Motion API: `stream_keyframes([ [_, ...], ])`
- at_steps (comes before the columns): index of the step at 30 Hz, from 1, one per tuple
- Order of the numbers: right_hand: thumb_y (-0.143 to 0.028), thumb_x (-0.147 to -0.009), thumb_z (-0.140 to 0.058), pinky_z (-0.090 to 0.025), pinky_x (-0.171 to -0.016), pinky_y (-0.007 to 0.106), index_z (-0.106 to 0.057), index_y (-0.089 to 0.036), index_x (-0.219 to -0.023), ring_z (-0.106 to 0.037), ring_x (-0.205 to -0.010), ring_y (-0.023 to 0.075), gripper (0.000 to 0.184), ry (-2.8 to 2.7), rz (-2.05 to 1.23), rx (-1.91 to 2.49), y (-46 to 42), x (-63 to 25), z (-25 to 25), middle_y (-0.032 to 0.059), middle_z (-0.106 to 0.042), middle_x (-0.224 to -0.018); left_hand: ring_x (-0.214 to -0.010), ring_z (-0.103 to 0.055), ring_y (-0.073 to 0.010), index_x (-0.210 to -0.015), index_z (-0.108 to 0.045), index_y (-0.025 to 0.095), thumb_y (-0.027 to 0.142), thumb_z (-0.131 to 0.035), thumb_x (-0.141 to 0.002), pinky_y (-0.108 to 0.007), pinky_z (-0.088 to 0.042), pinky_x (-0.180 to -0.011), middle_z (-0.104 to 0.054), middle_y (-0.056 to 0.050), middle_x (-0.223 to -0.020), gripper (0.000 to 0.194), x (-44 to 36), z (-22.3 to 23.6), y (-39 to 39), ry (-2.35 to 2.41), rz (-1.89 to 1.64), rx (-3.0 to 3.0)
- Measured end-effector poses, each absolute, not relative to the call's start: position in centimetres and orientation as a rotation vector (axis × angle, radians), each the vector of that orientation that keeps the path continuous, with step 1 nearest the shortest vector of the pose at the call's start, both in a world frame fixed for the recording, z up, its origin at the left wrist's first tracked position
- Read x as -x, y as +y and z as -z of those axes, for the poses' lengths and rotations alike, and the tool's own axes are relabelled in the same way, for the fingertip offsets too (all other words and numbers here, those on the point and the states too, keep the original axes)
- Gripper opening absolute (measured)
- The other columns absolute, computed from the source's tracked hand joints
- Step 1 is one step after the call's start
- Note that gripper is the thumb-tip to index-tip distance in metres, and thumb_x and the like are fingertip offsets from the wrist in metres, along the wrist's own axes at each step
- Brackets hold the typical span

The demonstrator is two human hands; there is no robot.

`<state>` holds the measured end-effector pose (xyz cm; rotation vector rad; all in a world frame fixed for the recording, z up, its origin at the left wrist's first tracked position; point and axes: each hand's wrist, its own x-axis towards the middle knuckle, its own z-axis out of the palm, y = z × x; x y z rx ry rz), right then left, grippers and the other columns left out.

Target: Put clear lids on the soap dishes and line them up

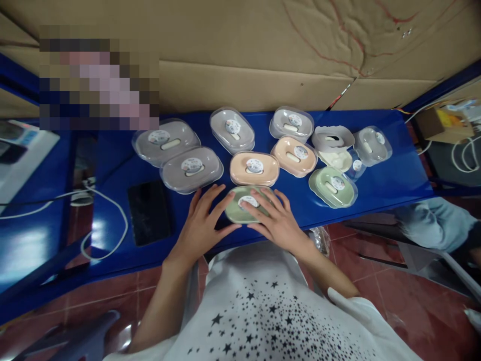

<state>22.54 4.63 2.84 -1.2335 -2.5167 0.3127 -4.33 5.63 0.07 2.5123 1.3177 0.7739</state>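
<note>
Brown cardboard [240,30] backs the rm behind a glossy blue table [296,203]; floor tiles [146,286] are reddish. Only the head view to go by. A green box [241,193] sits at the table's near edge, right in front of the person: rounded oblong, shiny, round white label on top, contents hard to make out. It lies flat, long axis L–R, approx. parallel to that edge.

L hand [199,223] is open, fingers spread, index at the box's L end, thumb by its near side. R hand [280,223] is also open, fingers fanned over the top & R end, thumb at the near side; can't tell if either really grips.

Just beyond: a peach box [240,178], same L–R axis. Clear plastic covers show coloured shells inside, e.g. grey box [191,183] to the L, w/ a whitish strip under its label. Second green box [347,195], off R, slants far-L to near-R. Near it, a wavy-rimmed grey piece [325,140] stands uncovered beside a cream piece [334,158]. Flat dark device [148,213] on the L, white cable [126,225] looped close by. Far R, open carton [436,125] w/ sth yellow in it.
</note>
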Motion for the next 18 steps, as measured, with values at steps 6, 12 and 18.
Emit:
stream_keyframes([
  [6,-0.048,-0.108,-0.062,-0.035,-0.130,0.064,-0.040,-0.041,-0.168,-0.038,-0.163,0.0341,0.064,-2.490,-0.386,1.243,6.2,-21.6,-2.5,0.0055,-0.042,-0.175,-0.148,-0.058,-0.0347,-0.164,-0.043,0.032,0.048,-0.076,-0.099,-0.056,-0.049,-0.123,-0.056,-0.016,-0.161,0.075,3.9,-0.3,5.6,1.361,-0.822,-2.475],
  [12,-0.061,-0.108,-0.055,-0.035,-0.130,0.065,-0.035,-0.034,-0.170,-0.036,-0.164,0.0348,0.071,-2.343,-0.430,1.197,6.9,-23.8,-3.6,0.0109,-0.039,-0.176,-0.138,-0.066,-0.0336,-0.152,-0.057,0.028,0.048,-0.075,-0.100,-0.050,-0.059,-0.111,-0.061,-0.015,-0.156,0.059,2.9,-0.7,6.2,1.500,-0.826,-2.418],
  [18,-0.039,-0.114,-0.044,-0.040,-0.118,0.072,-0.066,-0.034,-0.144,-0.059,-0.144,0.0369,0.038,-1.977,0.012,1.688,9.4,-37.7,-7.0,0.0078,-0.069,-0.149,-0.142,-0.062,-0.0370,-0.153,-0.055,0.027,0.041,-0.079,-0.098,-0.053,-0.058,-0.113,-0.057,-0.017,-0.158,0.062,2.4,-0.9,6.3,1.505,-0.834,-2.434],
])
